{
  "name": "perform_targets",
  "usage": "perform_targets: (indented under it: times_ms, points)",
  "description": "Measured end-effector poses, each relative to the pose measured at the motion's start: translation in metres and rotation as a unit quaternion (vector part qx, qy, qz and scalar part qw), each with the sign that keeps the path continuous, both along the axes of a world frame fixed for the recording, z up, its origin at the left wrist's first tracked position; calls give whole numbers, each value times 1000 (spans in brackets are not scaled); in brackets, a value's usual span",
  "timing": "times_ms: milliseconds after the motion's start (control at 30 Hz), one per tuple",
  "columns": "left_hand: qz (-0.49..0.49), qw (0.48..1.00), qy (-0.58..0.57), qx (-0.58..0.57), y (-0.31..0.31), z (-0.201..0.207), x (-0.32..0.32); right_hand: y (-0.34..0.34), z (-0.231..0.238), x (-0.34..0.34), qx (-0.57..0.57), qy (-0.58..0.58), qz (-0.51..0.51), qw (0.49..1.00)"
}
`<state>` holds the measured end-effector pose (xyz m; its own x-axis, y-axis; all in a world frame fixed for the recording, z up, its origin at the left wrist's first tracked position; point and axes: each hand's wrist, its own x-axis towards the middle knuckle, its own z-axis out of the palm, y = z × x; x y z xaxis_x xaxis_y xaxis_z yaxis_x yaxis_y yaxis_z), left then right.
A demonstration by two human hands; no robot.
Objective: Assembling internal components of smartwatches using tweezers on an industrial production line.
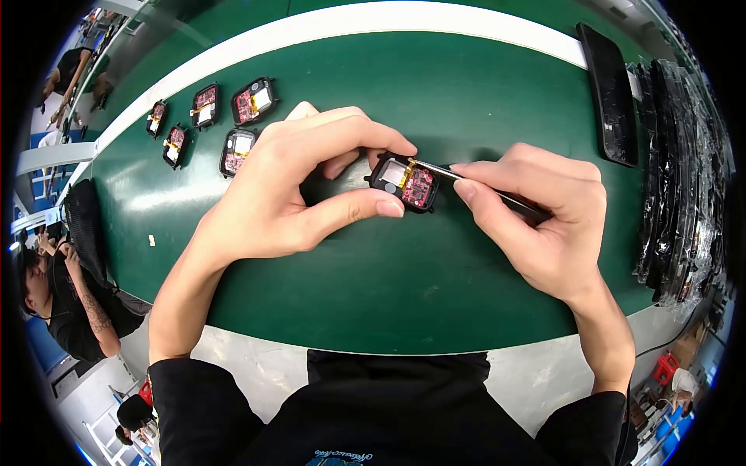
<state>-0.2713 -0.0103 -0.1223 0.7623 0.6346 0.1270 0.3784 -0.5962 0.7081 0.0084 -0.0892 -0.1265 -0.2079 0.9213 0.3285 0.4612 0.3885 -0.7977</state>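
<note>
My left hand [299, 182] grips a small black device housing [381, 185] by its left side, thumb below and index finger above. Inside the open housing show a red circuit board [420, 188], a silvery battery-like block [393, 172] and a strip of yellow tape or flex cable. My right hand [536, 210] is closed round dark tweezers [509, 201]. Their thin, shiny tip reaches the housing's upper edge, near the yellow strip and my left index fingertip. Whether the tip pinches anything is too small to tell.
Several similar open housings [204, 106] lie at the far left of the green table [404, 272]. One is partly behind my left hand. A black tray [608, 93] and a stack of plastic-wrapped black pieces [676, 179] occupy the right side. Another person [74, 295] is at the left.
</note>
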Motion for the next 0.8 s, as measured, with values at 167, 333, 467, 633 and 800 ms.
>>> perform_targets:
  times_ms: [167, 333, 467, 633, 800]
  points:
    - [-9, 1000, -1, -7, 1, 2, -4, 1, 2, 0, -21, 8, 3, 1000]
    - [-17, 1000, -10, -4, -1, 3, -2, 0, 3, 1, -31, 2, 12, 999]
    - [-14, 1000, -1, -4, -3, 5, -1, 0, 2, 1, -31, -6, 20, 999]
    - [-17, 1000, -1, 19, -4, 5, 1, 1, 1, -1, -32, -9, 24, 999]
    - [-57, 996, -15, 73, 0, -1, -1, -1, -2, -2, -16, -15, 21, 1000]
